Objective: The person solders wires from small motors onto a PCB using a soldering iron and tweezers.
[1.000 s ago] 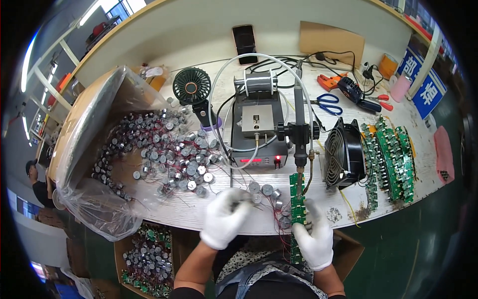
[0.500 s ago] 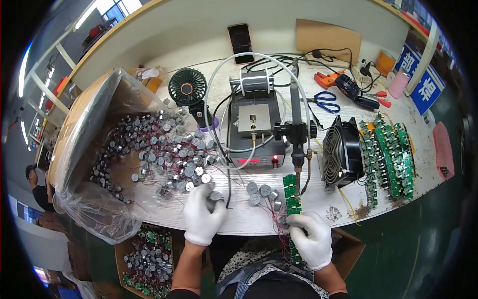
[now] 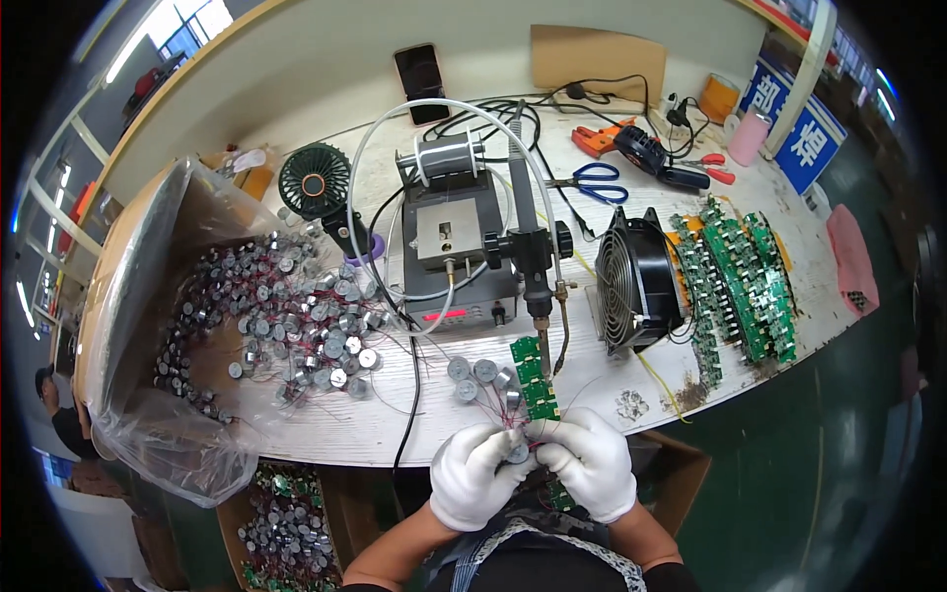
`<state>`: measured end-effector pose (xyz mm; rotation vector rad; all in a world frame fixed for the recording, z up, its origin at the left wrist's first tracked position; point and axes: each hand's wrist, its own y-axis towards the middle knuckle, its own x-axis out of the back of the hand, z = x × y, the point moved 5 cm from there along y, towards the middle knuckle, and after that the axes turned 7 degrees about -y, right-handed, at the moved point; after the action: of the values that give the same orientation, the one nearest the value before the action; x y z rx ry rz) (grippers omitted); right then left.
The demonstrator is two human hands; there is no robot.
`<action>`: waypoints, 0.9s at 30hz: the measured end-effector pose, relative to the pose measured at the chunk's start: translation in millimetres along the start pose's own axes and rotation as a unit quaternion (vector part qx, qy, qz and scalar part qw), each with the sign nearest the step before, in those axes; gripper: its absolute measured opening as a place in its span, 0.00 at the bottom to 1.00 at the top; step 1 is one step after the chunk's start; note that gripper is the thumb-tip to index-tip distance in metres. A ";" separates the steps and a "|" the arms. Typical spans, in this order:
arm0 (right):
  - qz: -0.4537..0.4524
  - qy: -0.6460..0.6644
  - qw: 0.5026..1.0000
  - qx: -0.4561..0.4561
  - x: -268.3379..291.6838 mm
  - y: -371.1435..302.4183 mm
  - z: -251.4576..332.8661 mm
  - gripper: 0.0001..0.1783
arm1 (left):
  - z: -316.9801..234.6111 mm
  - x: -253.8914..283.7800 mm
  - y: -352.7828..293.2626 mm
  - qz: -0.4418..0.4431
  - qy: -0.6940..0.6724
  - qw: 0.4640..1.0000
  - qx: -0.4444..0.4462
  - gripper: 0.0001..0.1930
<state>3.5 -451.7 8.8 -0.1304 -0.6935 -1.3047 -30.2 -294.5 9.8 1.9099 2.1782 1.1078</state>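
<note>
Both my hands, in white gloves, meet at the table's front edge. A small round silver motor (image 3: 518, 454) is pinched between the fingers of my left hand (image 3: 475, 478). Close beside it, my right hand (image 3: 589, 466) is closed, its fingertips at the motor's thin red wires. A green circuit board strip (image 3: 534, 373) runs beneath my right hand and shows again below it; the middle is hidden. Over the strip's far end stands a soldering iron (image 3: 538, 296), clamped upright with its tip pointing down. Several motors (image 3: 483, 371) with red wires lie just left of the strip.
A big heap of motors (image 3: 321, 321) spills from a plastic-lined box (image 3: 123, 306) at left. Behind the strip stands a soldering station (image 3: 459, 247) with a wire spool. At right are a black fan (image 3: 641, 281) and rows of circuit boards (image 3: 745, 286). A carton (image 3: 232, 523) sits below the table.
My left hand has moved right, from the motor heap to my right hand, bringing a motor. My right hand's fingers have shifted from the strip to the wires. The whole view has shifted.
</note>
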 end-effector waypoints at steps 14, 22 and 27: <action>-0.055 0.005 0.998 -0.028 2.1 1.6 3.6 0.05 | 6.6 16.6 23.2 0.041 0.166 0.984 -0.058 0.17; -0.059 -0.023 0.998 -0.022 0.2 3.0 6.5 0.05 | 5.9 14.3 24.4 -0.016 0.295 0.954 -0.053 0.14; -0.049 -0.007 0.998 -0.038 0.5 1.5 4.9 0.06 | -7.7 1.5 20.3 0.041 0.118 0.986 -0.111 0.16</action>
<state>3.1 -449.4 13.4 -0.1681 -0.6694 -1.4262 -16.9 -297.1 26.8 1.8683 1.9915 1.5917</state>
